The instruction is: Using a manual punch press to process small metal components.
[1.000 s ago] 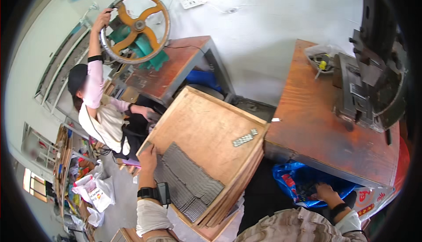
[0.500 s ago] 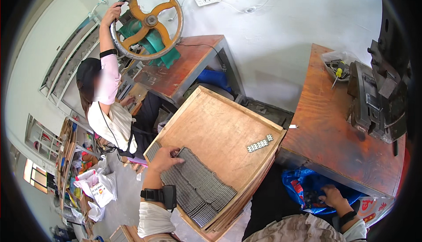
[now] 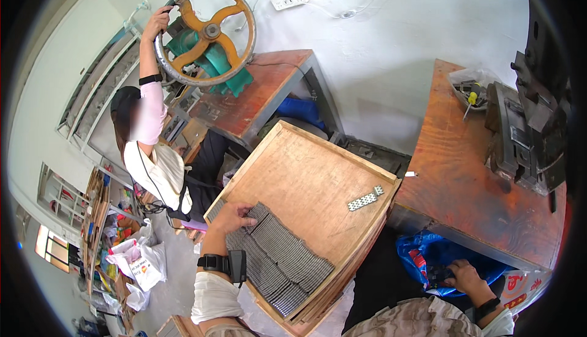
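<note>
A fan of grey perforated metal strips lies overlapped on the near left part of a shallow wooden tray, right under the left hand. That hand rests flat on the top end of the strips, fingers spread and curled lightly over them — touching, not gripping. A black wrist device sits on the forearm just behind it.

Well off to the right of the left hand, near the tray's far right edge, lies a single short strip, apart from the rest.

The right hand is low and to the right, below the edge of the reddish worktop, reaching into a blue plastic bag — whether it grips anything I cannot tell.

Beyond the left hand, another person in a pink top holds the rim of a large handwheel.
</note>
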The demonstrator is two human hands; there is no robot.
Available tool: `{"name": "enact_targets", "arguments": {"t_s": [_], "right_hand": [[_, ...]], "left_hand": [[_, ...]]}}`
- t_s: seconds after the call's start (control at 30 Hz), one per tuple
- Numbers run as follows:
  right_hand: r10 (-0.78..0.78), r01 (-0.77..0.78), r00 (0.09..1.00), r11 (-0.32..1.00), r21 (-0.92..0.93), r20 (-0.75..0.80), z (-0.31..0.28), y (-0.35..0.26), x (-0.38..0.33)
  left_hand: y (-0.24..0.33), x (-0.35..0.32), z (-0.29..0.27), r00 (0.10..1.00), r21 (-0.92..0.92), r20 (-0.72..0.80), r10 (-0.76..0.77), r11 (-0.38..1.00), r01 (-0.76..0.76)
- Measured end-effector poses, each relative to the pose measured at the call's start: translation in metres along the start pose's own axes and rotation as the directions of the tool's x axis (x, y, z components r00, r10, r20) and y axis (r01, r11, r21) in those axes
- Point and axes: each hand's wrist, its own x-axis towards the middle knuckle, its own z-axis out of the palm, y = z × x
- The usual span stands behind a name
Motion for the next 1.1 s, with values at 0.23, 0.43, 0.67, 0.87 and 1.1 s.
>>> {"name": "enact_targets", "arguments": {"t_s": [0.23,0.43,0.67,0.87,1.1], "right_hand": [[-0.028,0.028,0.999,1.0,-0.001,-0.024,-0.011,-0.007,-0.002],[-0.021,0.021,1.0,1.0,-0.001,-0.013,-0.013,-0.006,-0.004],[-0.06,0.057,0.995,0.998,-0.036,-0.079,-0.017,-0.009,-0.002],[-0.037,0.037,0.995,0.999,-0.006,-0.09,-0.03,-0.007,-0.015],[-0.268,0.304,0.948,0.923,0.235,-0.173,-0.129,-0.064,-0.023]], "left_hand": [[0.0,-0.001,0.0,1.0,-0.008,-0.013,-0.023,1.0,0.023],[-0.002,0.0,0.002,0.998,-0.041,0.044,0.036,0.999,-0.034],[-0.008,-0.003,0.007,0.968,0.235,-0.179,0.179,0.963,-0.135],[0.009,0.01,0.02,0.958,0.212,-0.249,0.144,0.973,-0.091],[0.189,0.014,0.066,0.857,-0.212,-0.13,0.498,0.831,-0.515]]}}
